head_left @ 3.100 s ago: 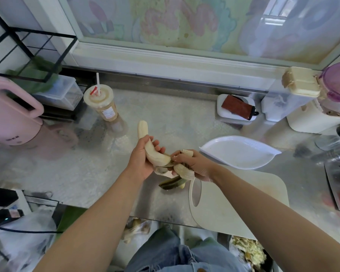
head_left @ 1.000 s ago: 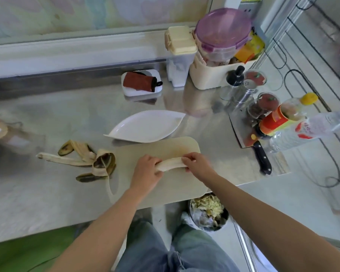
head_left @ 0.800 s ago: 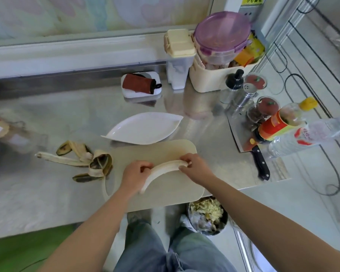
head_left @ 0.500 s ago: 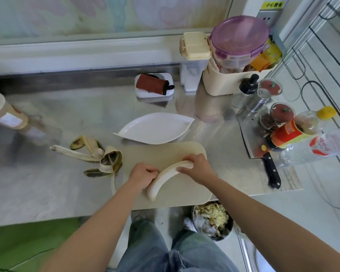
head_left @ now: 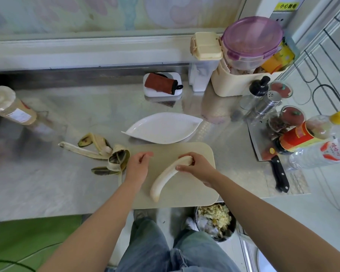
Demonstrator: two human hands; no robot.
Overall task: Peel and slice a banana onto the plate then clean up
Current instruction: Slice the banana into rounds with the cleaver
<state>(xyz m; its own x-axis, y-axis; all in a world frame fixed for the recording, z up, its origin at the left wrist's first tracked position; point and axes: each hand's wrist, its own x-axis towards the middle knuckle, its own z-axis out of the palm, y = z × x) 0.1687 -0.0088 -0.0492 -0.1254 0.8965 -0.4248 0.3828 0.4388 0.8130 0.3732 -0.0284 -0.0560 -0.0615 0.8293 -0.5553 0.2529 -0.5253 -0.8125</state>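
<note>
A peeled pale banana [head_left: 166,177] lies slanted on the beige cutting board [head_left: 186,195]. My right hand [head_left: 197,167] grips its far end. My left hand [head_left: 137,165] hovers over the board's left part, apart from the banana, fingers loosely curled and holding nothing. The empty banana peel [head_left: 104,154] lies on the steel counter just left of the board. A white leaf-shaped plate [head_left: 163,127] stands empty right behind the board. A cleaver [head_left: 271,156] with a black handle rests on the counter to the right.
Bottles and spice jars [head_left: 294,132] crowd the right end beside the cleaver. Storage containers [head_left: 241,61] and a white dish with a brown pouch [head_left: 162,85] stand at the back. A drink cup [head_left: 8,107] is at the far left. A waste bin [head_left: 215,220] sits below the counter's front edge.
The peel left my hands and now lies on the counter. The banana went down onto the board. In the last half second my left hand let go of it and drew left.
</note>
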